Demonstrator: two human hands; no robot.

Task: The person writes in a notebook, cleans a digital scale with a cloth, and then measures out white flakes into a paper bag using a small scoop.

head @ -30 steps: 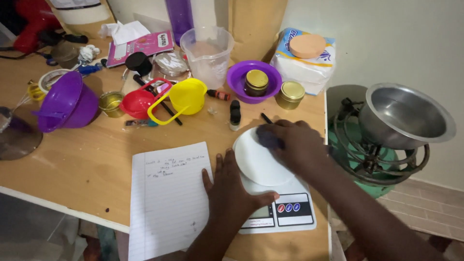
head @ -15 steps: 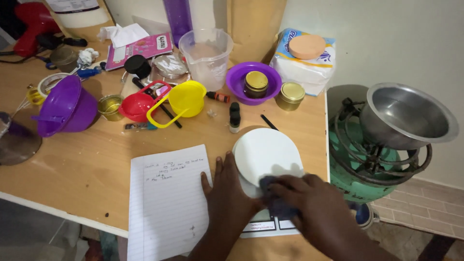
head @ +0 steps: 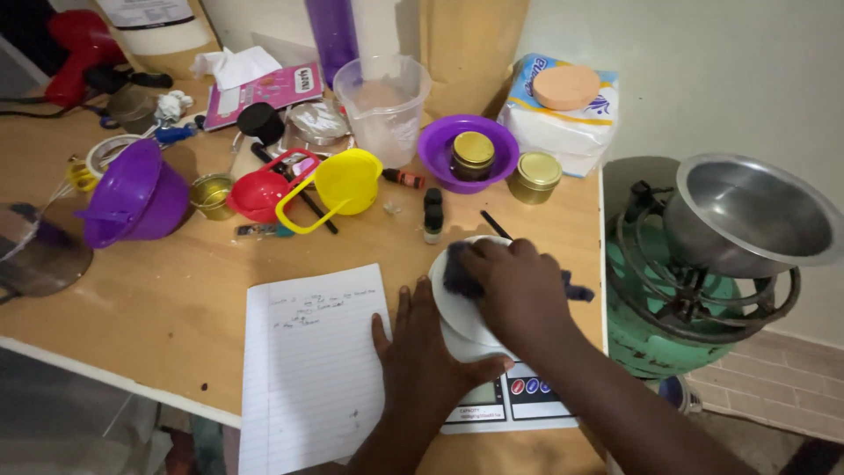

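My right hand point(head: 519, 286) presses a dark blue cloth point(head: 459, 273) onto the round white top of a kitchen scale point(head: 453, 303). Part of the cloth sticks out past the hand at the right point(head: 576, 290). My left hand point(head: 422, 352) lies flat on the table, fingers apart, against the scale's left side and front, next to a lined sheet of paper point(head: 312, 361) with handwriting. The scale's display panel point(head: 519, 400) shows below my hands.
Behind the scale stand a small dark bottle point(head: 432, 215), a yellow scoop cup point(head: 343, 183), a red cup point(head: 259, 193), purple bowls point(head: 132, 198) point(head: 466, 145), gold tins point(head: 534, 176), a clear jug point(head: 382, 105) and a tissue pack point(head: 563, 119). A metal bowl point(head: 747, 215) sits on a green gas burner point(head: 668, 325) right of the table edge.
My right hand slid the cloth over the scale's top: from its far edge a second ago, down to the near right edge, now back on the upper middle. The left hand stayed put.
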